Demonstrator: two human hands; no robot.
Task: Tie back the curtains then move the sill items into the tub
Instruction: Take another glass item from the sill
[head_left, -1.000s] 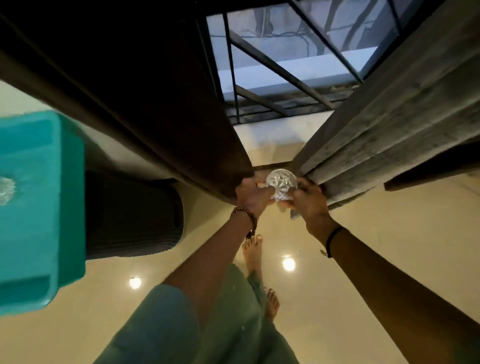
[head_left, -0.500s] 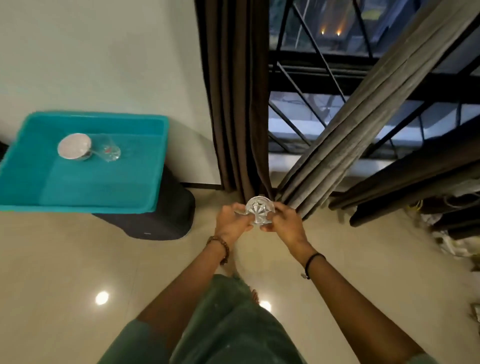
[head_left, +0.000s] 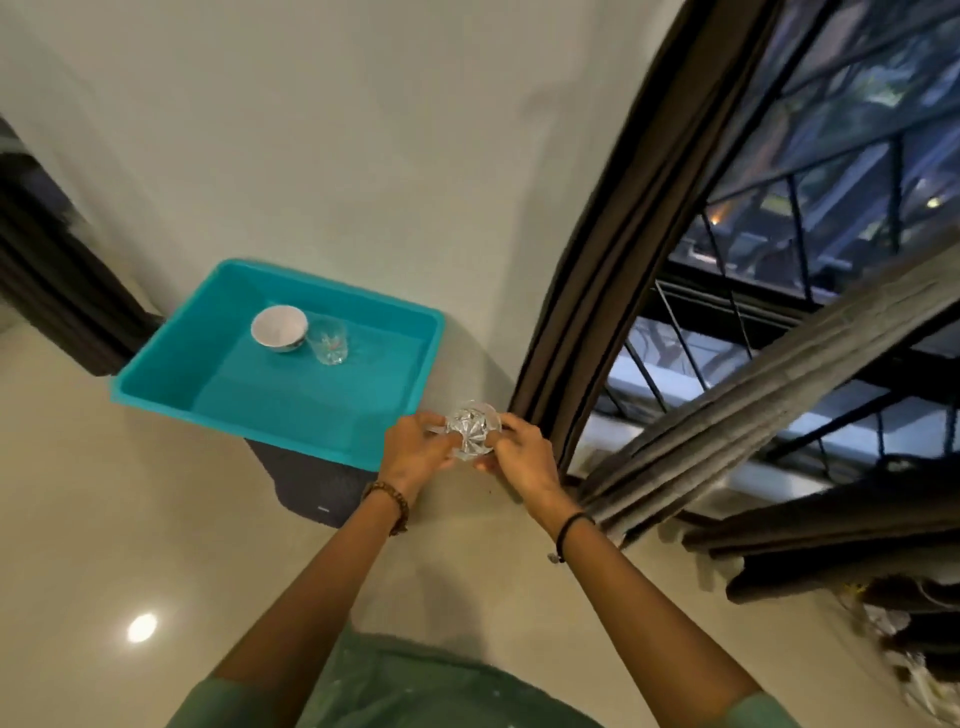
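I hold a cut-glass bowl (head_left: 471, 430) between both hands in front of me, above the floor. My left hand (head_left: 415, 451) grips its left side and my right hand (head_left: 522, 457) grips its right side. The teal tub (head_left: 156, 382) stands to the left on a dark stool (head_left: 311, 486), its near right corner close to my left hand. Inside the tub lie a white bowl (head_left: 279, 326) and a clear drinking glass (head_left: 328, 343). A dark brown curtain (head_left: 623, 239) hangs beside the window, and a grey curtain (head_left: 737, 415) slants across to the right.
The window (head_left: 810, 218) with black bars fills the upper right, its white sill (head_left: 685, 395) behind the grey curtain. More dark fabric bunches at the lower right (head_left: 831, 545). A dark curtain (head_left: 47, 270) hangs at the far left. Glossy beige floor (head_left: 130, 545) spreads below.
I have turned left from the window toward the tub with the glass bowl in both hands. The tub has come closer to my hands.
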